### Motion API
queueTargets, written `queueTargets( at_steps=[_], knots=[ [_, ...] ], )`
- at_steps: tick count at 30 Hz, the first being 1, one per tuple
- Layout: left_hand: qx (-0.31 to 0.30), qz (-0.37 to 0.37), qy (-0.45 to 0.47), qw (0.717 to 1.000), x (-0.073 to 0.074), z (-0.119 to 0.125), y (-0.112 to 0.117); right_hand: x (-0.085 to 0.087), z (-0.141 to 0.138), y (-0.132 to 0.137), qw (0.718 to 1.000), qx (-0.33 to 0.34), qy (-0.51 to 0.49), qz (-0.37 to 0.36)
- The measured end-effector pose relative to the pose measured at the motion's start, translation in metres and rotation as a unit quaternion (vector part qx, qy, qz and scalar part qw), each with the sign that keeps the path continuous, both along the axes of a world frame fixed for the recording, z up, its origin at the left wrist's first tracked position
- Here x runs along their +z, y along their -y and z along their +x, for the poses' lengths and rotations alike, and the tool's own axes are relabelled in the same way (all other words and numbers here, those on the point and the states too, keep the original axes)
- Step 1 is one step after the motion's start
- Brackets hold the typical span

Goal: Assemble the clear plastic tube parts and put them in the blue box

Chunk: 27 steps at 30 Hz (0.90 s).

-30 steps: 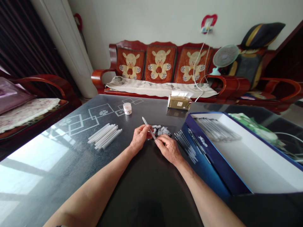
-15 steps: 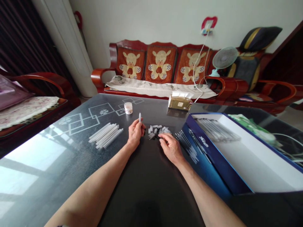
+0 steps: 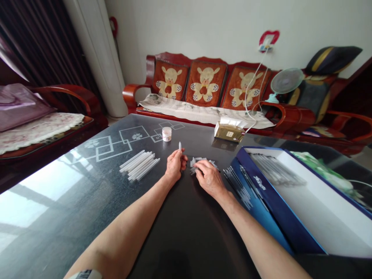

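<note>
Left hand (image 3: 174, 165) holds a white stick (image 3: 179, 146); right hand (image 3: 209, 179) touches grey pieces (image 3: 200, 159).

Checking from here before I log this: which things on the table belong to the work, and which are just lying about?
Part of the work: left hand holding a white tube; right hand on small grey pieces; bundled white tubes; thin dark rods; open blue box.
Just lying about: small white jar; tissue box.
</note>
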<state>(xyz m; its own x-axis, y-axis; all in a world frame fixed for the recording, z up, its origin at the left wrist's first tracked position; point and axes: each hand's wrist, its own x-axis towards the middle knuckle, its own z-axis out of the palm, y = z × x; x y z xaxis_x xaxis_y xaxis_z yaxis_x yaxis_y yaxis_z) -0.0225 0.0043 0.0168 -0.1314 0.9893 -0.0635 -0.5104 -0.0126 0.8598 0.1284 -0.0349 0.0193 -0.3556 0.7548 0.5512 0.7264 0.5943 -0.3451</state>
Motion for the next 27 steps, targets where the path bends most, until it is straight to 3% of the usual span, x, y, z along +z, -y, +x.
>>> queueTargets(
  at_steps=[10,15,18,22,27],
  knots=[
    [-0.018,0.02,-0.027,0.999,-0.003,0.002,-0.001,-0.008,-0.001,-0.005,0.993,-0.025,0.116,0.003],
    [-0.001,0.117,-0.168,0.979,-0.009,0.003,0.003,-0.006,-0.002,-0.005,0.999,-0.027,-0.002,0.018],
    [0.02,0.226,-0.343,0.912,-0.01,0.003,0.011,-0.006,0.008,0.003,0.988,-0.055,-0.141,-0.011],
    [-0.051,0.353,-0.493,0.794,-0.011,0.005,0.021,-0.012,0.025,0.013,0.948,-0.078,-0.284,-0.125],
    [-0.08,0.378,-0.59,0.709,-0.009,0.007,0.024,-0.025,0.038,0.01,0.889,-0.082,-0.406,-0.196]
  ],
)
